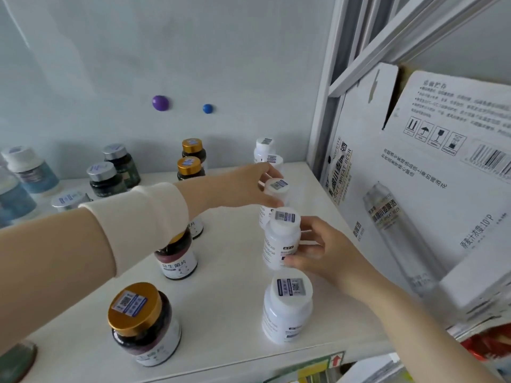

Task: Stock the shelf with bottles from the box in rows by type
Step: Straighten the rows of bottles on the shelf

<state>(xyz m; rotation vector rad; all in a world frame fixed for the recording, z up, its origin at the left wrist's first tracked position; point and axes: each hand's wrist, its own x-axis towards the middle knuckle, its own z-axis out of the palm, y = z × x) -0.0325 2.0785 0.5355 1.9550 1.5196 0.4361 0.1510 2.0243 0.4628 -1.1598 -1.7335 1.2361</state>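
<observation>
Stocking looked well along — white bottles ran in a row front to back nearest the beer carton [414, 205], gold-capped jars in the next row left of it, silver-capped ones furthest from it. Left hand [235, 189] was closed on a white bottle [275, 189] mid-row; right hand [323, 252] gripped the next white bottle [280, 239] forward. Source box wasn't visible, so what remained was unclear. White shelf [235, 299], pale wall behind — two magnets [160, 102] up left of the carton.

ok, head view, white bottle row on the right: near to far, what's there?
Free-standing white bottle → white bottle in the right hand → white bottle under the left hand → two white bottles at the back.
</observation>
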